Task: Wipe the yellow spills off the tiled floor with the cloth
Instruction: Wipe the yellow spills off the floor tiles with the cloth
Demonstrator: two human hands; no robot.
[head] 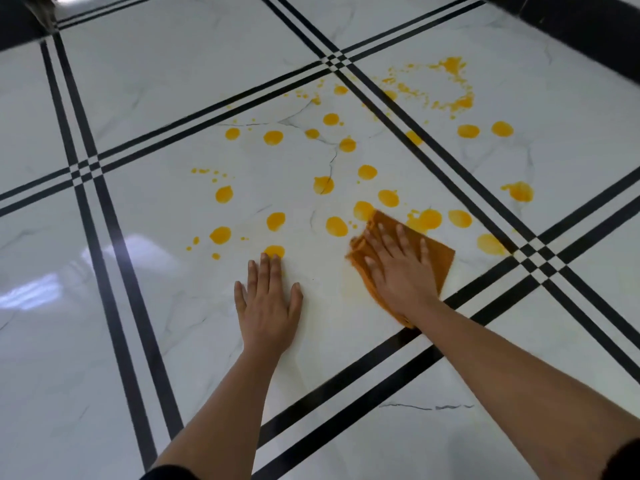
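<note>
Several round yellow spills [323, 184] dot the white marble-look tiled floor [180, 327], with a ring of smaller splashes [450, 84] at the far right. An orange-brown cloth [438, 263] lies on the tile at centre right. My right hand [398, 271] presses flat on the cloth with fingers spread, and the cloth's far corner touches a yellow spot. My left hand [268, 303] rests flat on bare tile to the left, fingertips against a yellow drop [274, 251]. A faint yellowish smear shows on the tile between my hands.
Double black lines [114, 306] cross the floor between tiles. A dark baseboard [581, 26] runs along the far right, and a dark edge [17, 26] sits in the far left corner. Light glare [41, 289] reflects on the left tiles.
</note>
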